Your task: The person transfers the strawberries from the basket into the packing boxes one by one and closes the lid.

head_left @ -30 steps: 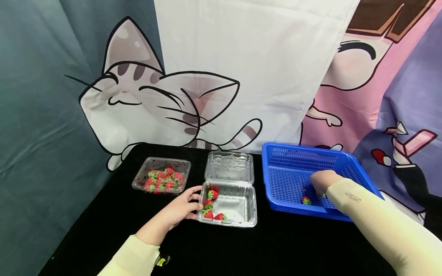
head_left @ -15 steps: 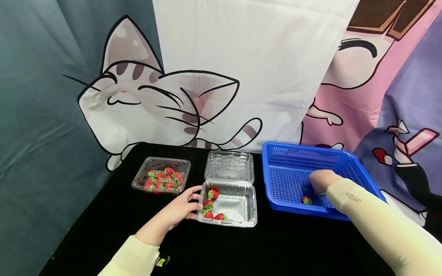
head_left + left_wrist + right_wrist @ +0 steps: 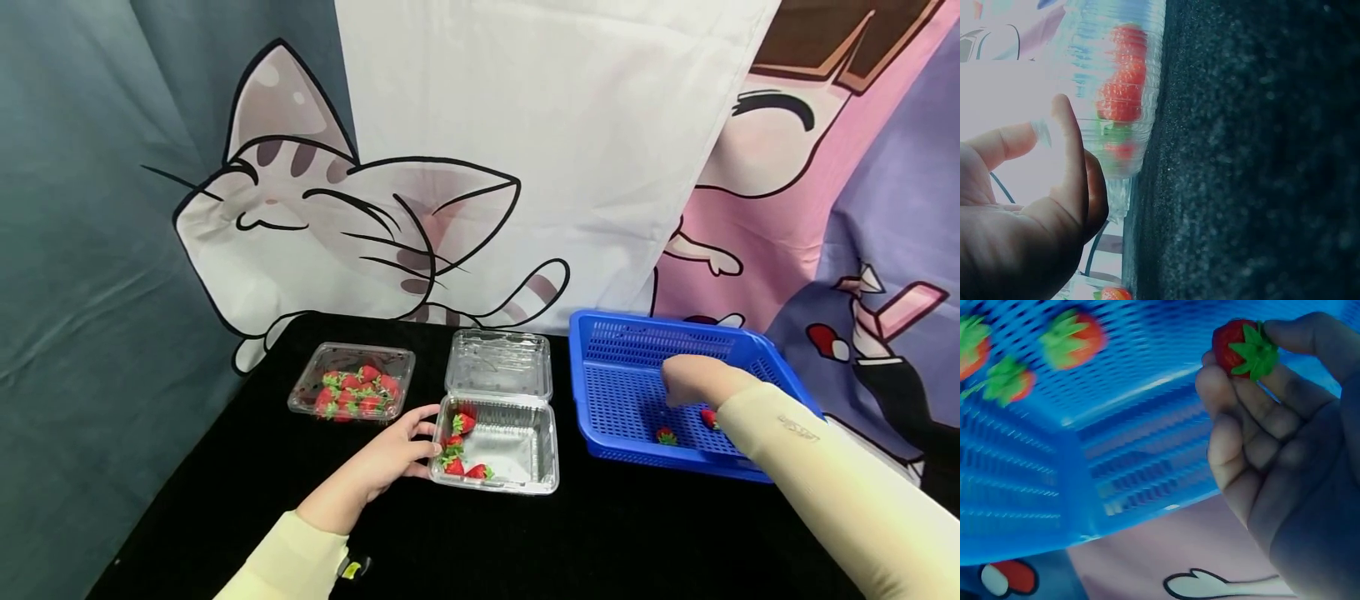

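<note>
In the head view my left hand [image 3: 390, 454] holds the left rim of an open clear plastic clamshell box [image 3: 546, 446], thumb over the edge and fingers along the outer wall. Several strawberries [image 3: 462, 423] lie along the box's left and front sides. My right hand [image 3: 693, 379] is over the blue basket [image 3: 603, 442]. Between its thumb and fingertips it pinches a strawberry [image 3: 1238, 350], green leaves facing the thumb, as the right wrist view shows; from the head this one is hidden. Other strawberries [image 3: 1079, 339] lie on the basket floor, one of them near the front wall [image 3: 665, 436].
A closed clear box [image 3: 300, 392] filled with strawberries stands at the left on the black cloth [image 3: 247, 492]. The clamshell's lid [image 3: 498, 362] lies folded back behind its base. A printed curtain [image 3: 585, 167] hangs just behind the table.
My right hand has risen a little and shifted left in the basket, exposing a strawberry beside the wrist. The left hand and the clamshell box stay put.
</note>
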`<action>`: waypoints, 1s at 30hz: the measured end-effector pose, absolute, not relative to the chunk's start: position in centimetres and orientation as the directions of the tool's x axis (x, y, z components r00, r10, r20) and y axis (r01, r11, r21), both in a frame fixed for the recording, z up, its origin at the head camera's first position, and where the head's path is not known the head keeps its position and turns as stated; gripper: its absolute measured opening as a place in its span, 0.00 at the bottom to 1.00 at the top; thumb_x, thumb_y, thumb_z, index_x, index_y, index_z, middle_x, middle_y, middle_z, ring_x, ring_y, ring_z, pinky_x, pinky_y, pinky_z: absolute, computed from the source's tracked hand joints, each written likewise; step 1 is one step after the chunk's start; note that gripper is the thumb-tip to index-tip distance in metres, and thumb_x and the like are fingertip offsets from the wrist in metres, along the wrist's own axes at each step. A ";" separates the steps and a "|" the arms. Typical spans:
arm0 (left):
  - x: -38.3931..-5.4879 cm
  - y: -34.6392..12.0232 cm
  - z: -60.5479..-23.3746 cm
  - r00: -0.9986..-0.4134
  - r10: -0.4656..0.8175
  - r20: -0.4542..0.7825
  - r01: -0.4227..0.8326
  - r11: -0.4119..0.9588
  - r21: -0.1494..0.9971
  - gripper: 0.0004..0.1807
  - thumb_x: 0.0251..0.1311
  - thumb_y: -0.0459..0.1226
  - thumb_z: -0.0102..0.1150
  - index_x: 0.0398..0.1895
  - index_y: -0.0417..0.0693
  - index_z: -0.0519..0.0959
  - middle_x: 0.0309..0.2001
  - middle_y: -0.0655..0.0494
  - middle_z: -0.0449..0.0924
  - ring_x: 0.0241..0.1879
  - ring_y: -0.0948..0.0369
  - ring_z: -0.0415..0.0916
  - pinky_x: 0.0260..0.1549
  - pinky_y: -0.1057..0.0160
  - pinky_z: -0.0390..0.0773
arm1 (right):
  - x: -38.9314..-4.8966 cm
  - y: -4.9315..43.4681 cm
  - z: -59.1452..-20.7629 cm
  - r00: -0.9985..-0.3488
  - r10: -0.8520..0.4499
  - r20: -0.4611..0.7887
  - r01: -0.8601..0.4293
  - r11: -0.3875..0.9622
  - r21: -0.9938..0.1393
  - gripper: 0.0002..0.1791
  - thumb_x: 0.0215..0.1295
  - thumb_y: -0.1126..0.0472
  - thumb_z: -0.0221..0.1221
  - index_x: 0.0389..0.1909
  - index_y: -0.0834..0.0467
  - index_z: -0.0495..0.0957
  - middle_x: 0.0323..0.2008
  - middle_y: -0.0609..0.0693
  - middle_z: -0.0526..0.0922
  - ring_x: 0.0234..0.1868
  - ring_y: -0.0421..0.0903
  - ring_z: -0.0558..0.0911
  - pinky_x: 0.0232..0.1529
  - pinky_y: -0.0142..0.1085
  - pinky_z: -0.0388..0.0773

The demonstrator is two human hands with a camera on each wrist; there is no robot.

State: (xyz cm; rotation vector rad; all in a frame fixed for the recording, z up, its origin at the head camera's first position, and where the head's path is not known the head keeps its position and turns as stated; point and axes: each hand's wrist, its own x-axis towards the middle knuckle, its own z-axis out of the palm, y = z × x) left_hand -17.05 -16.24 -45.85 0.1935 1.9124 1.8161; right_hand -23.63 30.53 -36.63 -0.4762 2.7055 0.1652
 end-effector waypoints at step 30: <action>-17.1 -16.1 -46.3 -0.873 0.423 -0.242 -0.223 0.096 0.970 0.38 0.64 0.30 0.55 0.76 0.42 0.53 0.58 0.37 0.67 0.39 0.55 0.79 0.34 0.57 0.83 | -15.2 9.4 -37.7 -0.853 -0.521 -0.029 -0.483 0.810 -0.332 0.13 0.65 0.54 0.60 0.47 0.52 0.86 0.41 0.42 0.87 0.34 0.37 0.81 0.41 0.39 0.79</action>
